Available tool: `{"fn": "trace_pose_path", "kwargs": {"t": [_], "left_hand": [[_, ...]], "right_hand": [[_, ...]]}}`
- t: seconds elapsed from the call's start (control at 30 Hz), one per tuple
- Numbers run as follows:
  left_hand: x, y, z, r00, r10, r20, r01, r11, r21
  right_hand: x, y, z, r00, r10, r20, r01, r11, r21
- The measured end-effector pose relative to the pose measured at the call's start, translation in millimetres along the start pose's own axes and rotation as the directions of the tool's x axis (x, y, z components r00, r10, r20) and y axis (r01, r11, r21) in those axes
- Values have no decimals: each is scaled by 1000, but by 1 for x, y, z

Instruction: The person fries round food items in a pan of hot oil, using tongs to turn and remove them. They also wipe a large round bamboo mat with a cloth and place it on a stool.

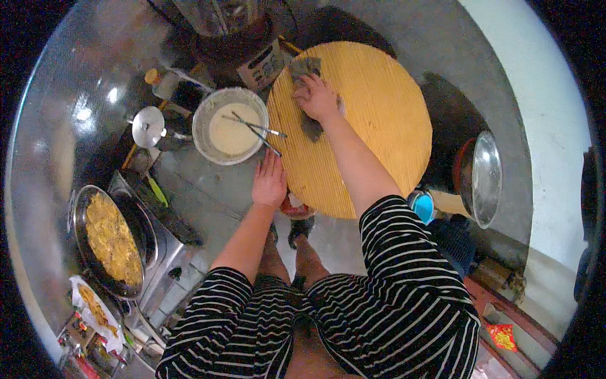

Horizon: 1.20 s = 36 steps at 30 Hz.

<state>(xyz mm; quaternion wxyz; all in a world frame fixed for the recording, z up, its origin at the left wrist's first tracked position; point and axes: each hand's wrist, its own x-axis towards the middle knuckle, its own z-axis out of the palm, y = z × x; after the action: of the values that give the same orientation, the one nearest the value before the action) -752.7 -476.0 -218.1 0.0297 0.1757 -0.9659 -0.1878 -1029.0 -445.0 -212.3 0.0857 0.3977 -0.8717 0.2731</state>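
The right hand (317, 98) lies on top of a dark grey cloth (310, 129), its fingers bent down; the cloth shows beyond the fingertips and again beside the wrist, and whether it is gripped or only pressed cannot be told. Under both is a round, ribbed yellow-brown board (385, 114), which spreads mostly to the right of that hand. The left hand (270, 183) has nothing in its grasp: its fingers are straight and close together at the board's left edge, though contact there is unclear. Just ahead and to the left of those fingers is a pale bowl (199, 129) of cream-coloured batter (228, 142), with two dark chopsticks (270, 131) crossed in it, their ends leaning over the rim toward the left hand. As for writing, the control panel (262, 65) of the dark appliance (230, 47), ahead and left of the right hand, bears small markings too blurred to read; a red and yellow packet (503, 336), well behind the right hand and to its right, is printed, also illegibly. Well left of the left hand, a pan (126, 290) contains yellow food (113, 243).
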Motion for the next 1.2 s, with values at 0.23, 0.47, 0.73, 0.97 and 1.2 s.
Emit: {"fn": "trace_pose_path", "kwargs": {"t": [0.23, 0.47, 0.73, 0.97, 1.2], "left_hand": [[2, 6, -12, 996, -71, 50, 66, 994, 92], [3, 5, 6, 997, -70, 39, 66, 994, 87], [5, 6, 2, 1000, -22, 12, 21, 998, 63], [-1, 0, 11, 1000, -5, -21, 9, 988, 156], [5, 8, 5, 999, -34, -21, 37, 988, 150]], "right_hand": [[-118, -29, -72, 755, -327, 568, 164, 933, 319], [-264, -33, -196, 558, -248, 792, -37, 946, 322], [-86, 124, -172, 898, 286, 335, -438, 665, 605], [-51, 135, -118, 990, -50, 129, 67, 989, -131], [-212, 60, -174, 912, 173, 371, -134, 983, -128]]}}
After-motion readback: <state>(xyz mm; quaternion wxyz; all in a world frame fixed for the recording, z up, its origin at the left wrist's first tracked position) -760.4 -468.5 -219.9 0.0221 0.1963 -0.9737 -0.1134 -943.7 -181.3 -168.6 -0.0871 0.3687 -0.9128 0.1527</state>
